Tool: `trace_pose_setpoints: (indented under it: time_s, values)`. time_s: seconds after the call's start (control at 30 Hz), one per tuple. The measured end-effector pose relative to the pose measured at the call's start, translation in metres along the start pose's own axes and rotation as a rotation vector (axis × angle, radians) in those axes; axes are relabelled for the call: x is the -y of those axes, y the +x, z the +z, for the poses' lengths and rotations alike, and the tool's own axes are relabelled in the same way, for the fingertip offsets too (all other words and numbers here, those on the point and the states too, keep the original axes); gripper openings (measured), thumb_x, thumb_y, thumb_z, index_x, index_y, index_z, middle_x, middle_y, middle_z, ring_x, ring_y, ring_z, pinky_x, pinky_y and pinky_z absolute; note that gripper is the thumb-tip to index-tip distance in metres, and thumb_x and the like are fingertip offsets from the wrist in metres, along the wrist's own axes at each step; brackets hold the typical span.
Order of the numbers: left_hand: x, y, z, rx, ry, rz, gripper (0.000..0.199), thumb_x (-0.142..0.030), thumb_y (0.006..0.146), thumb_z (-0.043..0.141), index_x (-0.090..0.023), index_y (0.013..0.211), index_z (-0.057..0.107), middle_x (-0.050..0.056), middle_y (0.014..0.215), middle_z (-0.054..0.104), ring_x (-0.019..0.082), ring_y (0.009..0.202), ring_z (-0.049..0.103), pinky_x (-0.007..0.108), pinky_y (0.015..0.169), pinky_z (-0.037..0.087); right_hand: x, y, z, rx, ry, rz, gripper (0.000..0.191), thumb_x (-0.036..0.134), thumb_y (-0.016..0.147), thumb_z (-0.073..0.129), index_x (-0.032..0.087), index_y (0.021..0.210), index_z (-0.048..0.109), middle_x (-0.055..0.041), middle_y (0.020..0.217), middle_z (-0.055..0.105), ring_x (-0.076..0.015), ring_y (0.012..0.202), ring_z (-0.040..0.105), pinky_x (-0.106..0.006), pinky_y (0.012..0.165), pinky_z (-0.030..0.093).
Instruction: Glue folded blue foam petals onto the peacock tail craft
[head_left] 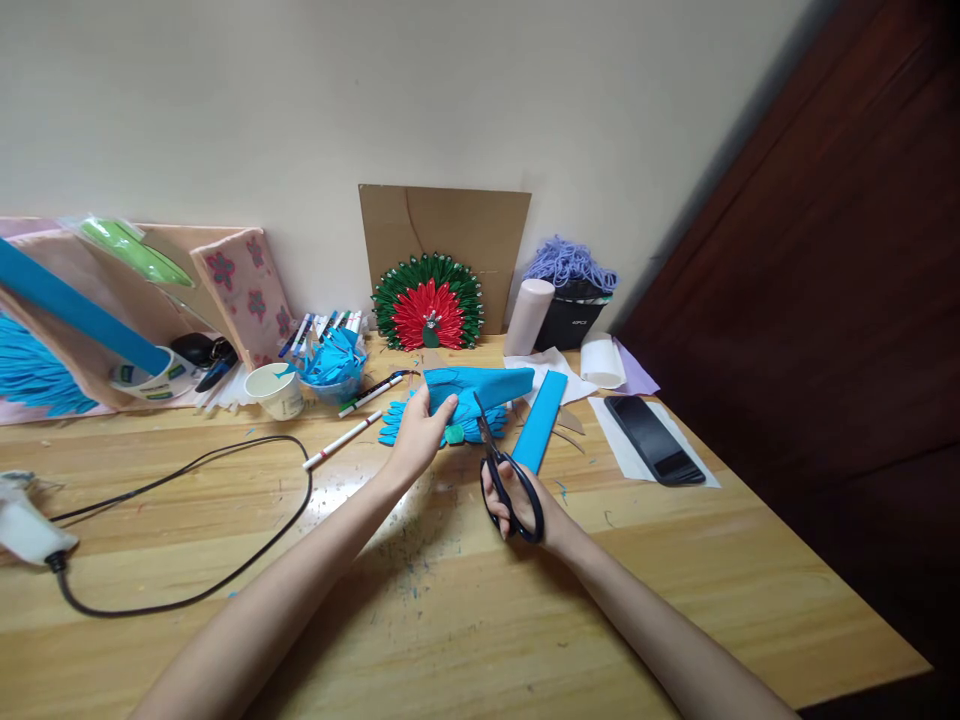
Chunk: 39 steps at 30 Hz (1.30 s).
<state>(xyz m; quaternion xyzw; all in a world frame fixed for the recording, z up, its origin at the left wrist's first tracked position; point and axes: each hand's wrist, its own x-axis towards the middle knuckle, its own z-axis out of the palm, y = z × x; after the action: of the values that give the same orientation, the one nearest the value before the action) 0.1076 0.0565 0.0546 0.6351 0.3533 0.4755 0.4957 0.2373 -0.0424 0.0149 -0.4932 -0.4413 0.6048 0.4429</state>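
Note:
Between its thumb and fingers my left hand [421, 430] pinches a wide strip of blue crepe paper [487, 385], holding it above the table. Black-handled scissors [517, 500] are in my right hand [551, 515], fingers through the loops. Their blades point up at the lower edge of the strip; whether they cut into it I cannot tell. Beneath the held strip lies a fringed blue paper piece [394, 428] with a small green patch [454, 435], partly hidden. A second flat blue strip [541, 420] lies just right of the scissors.
A red and green paper peacock [429, 300] stands against cardboard [487, 230] at the wall. To the left are a paper cup [276, 392], a tub of blue scraps [334, 365], a marker [343, 440] and a glue gun [34, 525] with a looping cord. A phone [652, 440] lies right.

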Motion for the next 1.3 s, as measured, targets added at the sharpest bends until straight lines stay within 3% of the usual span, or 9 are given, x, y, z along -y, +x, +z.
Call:
trace_pose_setpoints:
  time_s: [0.2, 0.43, 0.6, 0.7, 0.93, 1.17, 1.3]
  values:
    - [0.002, -0.001, 0.002, 0.062, -0.054, -0.078, 0.032, -0.033, 0.073, 0.059, -0.014, 0.099, 0.058, 0.008, 0.102, 0.064, 0.023, 0.095, 0.057, 0.035, 0.084, 0.042, 0.004, 0.0, 0.001, 0.051, 0.045, 0.012, 0.074, 0.088, 0.047, 0.03, 0.018, 0.068, 0.042, 0.0083, 0.039, 0.04, -0.0068, 0.031, 0.041, -0.018, 0.035, 0.035]
    - [-0.003, 0.0, 0.003, 0.047, -0.123, -0.155, 0.033, -0.034, 0.067, 0.063, -0.014, 0.093, 0.06, 0.006, 0.095, 0.065, 0.021, 0.085, 0.059, 0.032, 0.077, 0.044, -0.002, 0.0, 0.004, -0.09, -0.064, -0.047, 0.059, 0.078, 0.061, 0.042, 0.019, 0.07, 0.042, 0.0095, 0.042, 0.035, -0.0047, 0.032, 0.033, -0.016, 0.031, 0.033]
    - [0.0, 0.003, -0.001, -0.053, 0.034, -0.202, 0.034, -0.046, 0.068, 0.06, -0.012, 0.073, 0.061, 0.002, 0.067, 0.062, 0.015, 0.061, 0.054, 0.026, 0.058, 0.042, -0.002, -0.002, 0.006, -0.104, -0.09, -0.017, 0.058, 0.076, 0.061, 0.045, 0.019, 0.073, 0.041, 0.0099, 0.046, 0.033, -0.0043, 0.035, 0.033, -0.016, 0.031, 0.034]
    - [0.004, 0.004, -0.002, -0.126, 0.071, -0.188, 0.035, -0.048, 0.07, 0.057, -0.013, 0.065, 0.059, 0.001, 0.06, 0.059, 0.014, 0.056, 0.052, 0.024, 0.054, 0.04, -0.001, -0.004, 0.009, -0.081, -0.115, -0.003, 0.06, 0.078, 0.059, 0.043, 0.02, 0.072, 0.04, 0.0101, 0.045, 0.033, -0.0046, 0.034, 0.032, -0.016, 0.031, 0.033]
    - [0.004, -0.004, 0.007, -0.106, 0.118, -0.056, 0.031, -0.044, 0.075, 0.054, -0.014, 0.075, 0.063, 0.004, 0.078, 0.066, 0.018, 0.072, 0.058, 0.027, 0.067, 0.044, -0.007, -0.004, 0.007, -0.002, -0.064, -0.035, 0.067, 0.082, 0.062, 0.026, 0.018, 0.073, 0.041, 0.0093, 0.042, 0.037, -0.0048, 0.032, 0.036, -0.018, 0.035, 0.036]
    - [0.005, -0.006, 0.01, -0.127, 0.104, -0.052, 0.032, -0.044, 0.076, 0.052, -0.014, 0.083, 0.063, 0.006, 0.084, 0.068, 0.02, 0.079, 0.06, 0.03, 0.073, 0.045, 0.003, -0.006, 0.013, -0.087, -0.061, 0.006, 0.062, 0.08, 0.058, 0.041, 0.019, 0.072, 0.04, 0.0108, 0.041, 0.033, -0.0048, 0.031, 0.034, -0.017, 0.032, 0.033]
    - [0.006, -0.006, 0.01, -0.116, 0.095, -0.06, 0.033, -0.044, 0.075, 0.054, -0.014, 0.085, 0.063, 0.006, 0.085, 0.068, 0.021, 0.082, 0.06, 0.031, 0.075, 0.045, 0.007, -0.007, 0.015, -0.096, -0.074, 0.029, 0.066, 0.083, 0.055, 0.036, 0.019, 0.071, 0.039, 0.0107, 0.041, 0.035, -0.0048, 0.03, 0.035, -0.016, 0.032, 0.032]
